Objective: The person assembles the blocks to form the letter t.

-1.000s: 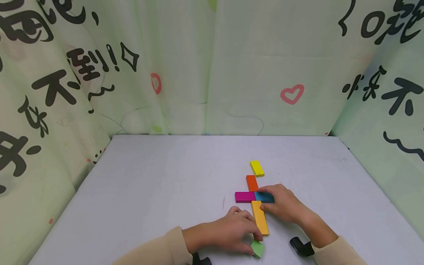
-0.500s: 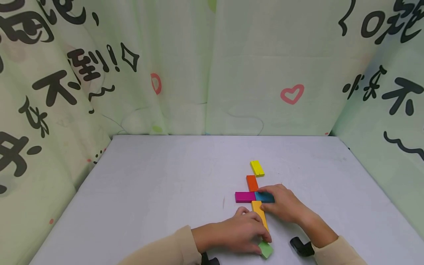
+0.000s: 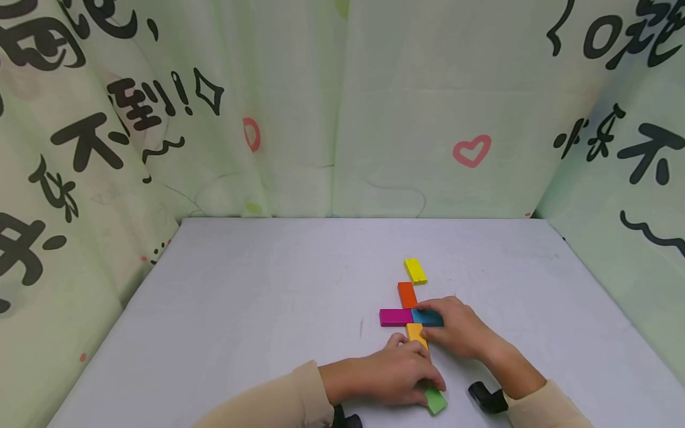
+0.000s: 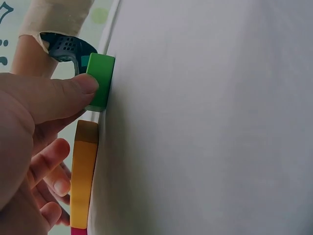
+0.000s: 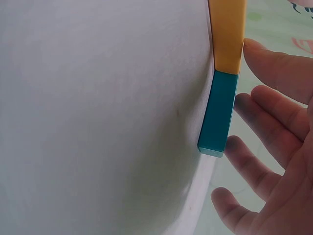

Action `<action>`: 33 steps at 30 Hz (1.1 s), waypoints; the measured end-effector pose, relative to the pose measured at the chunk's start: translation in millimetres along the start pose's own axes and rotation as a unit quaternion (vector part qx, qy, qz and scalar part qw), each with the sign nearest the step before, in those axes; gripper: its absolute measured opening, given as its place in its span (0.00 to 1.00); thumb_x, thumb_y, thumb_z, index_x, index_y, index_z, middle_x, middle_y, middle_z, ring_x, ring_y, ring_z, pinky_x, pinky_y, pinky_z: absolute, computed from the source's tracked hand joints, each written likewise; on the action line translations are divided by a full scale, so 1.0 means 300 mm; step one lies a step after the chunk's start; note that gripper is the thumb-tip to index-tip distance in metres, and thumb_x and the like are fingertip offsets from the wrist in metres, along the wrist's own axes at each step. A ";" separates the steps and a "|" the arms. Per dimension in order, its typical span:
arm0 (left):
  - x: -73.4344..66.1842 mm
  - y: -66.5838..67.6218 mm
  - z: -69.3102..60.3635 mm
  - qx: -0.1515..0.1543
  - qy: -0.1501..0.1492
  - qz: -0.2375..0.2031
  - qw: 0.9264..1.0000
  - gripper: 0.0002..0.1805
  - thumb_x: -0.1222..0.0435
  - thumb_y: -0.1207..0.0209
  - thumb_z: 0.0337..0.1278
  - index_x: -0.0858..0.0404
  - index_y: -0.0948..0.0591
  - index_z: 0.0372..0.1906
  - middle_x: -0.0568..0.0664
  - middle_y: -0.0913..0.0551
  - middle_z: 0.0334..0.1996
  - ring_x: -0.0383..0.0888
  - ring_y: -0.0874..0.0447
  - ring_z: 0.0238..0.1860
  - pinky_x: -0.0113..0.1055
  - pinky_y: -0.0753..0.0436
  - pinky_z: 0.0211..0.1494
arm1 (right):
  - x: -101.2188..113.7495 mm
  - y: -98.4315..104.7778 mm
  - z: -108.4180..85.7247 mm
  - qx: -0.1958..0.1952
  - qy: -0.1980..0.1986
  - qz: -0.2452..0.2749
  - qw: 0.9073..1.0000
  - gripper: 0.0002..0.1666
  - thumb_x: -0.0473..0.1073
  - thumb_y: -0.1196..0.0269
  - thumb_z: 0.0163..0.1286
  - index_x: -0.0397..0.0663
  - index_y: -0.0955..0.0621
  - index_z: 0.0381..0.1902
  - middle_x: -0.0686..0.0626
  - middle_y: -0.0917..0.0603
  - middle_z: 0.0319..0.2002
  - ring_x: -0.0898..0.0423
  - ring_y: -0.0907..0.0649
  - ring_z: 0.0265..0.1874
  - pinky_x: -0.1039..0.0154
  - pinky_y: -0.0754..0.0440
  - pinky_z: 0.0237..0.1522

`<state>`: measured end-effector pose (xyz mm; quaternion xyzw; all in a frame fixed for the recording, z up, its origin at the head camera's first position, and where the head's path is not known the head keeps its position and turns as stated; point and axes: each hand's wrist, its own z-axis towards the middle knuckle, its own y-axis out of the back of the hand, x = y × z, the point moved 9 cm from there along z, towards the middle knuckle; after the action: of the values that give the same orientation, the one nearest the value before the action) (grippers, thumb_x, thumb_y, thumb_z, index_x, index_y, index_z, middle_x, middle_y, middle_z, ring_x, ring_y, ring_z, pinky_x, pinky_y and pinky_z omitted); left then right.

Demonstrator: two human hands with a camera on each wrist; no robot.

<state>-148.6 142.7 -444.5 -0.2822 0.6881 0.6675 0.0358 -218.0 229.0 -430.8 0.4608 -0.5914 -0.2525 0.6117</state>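
Observation:
My left hand [image 3: 387, 374] pinches a green block [image 3: 436, 402] between thumb and fingers, near the lower end of the orange-yellow block [image 3: 416, 334], which it partly covers. In the left wrist view the thumb lies on the green block [image 4: 100, 81], with a gap to the orange-yellow block [image 4: 83, 181]. My right hand [image 3: 460, 327] has its fingers on the blue block [image 3: 428, 318] and its thumb at the orange-yellow block's edge; the right wrist view shows the thumb beside that block [image 5: 228, 34]. The magenta block [image 3: 395, 318] touches the blue one's left end.
A red-orange block [image 3: 407, 295] stands above the magenta-blue row, and a yellow block [image 3: 415, 271] lies farther back. The white table [image 3: 257, 285] is enclosed by printed curtains [image 3: 407, 119]. Black wrist devices show at both wrists.
My left hand has moved right with the green block, bringing it closer under the orange-yellow block and covering more of that block. The right hand has stayed in place.

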 end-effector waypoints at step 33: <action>-0.003 0.018 0.017 -0.016 -0.003 0.004 1.000 0.18 0.51 0.33 0.61 0.42 0.16 0.56 0.20 0.20 0.44 0.26 0.37 0.55 0.42 0.43 0.63 | -0.001 0.000 0.004 -0.001 0.008 -0.003 1.000 0.29 0.44 0.27 0.61 0.44 0.19 0.59 0.44 0.19 0.55 0.42 0.25 0.55 0.38 0.25 0.55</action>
<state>-151.8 147.6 -439.9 -0.2777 0.6785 0.6794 0.0304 -219.3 228.9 -431.2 0.4639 -0.5853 -0.2511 0.6157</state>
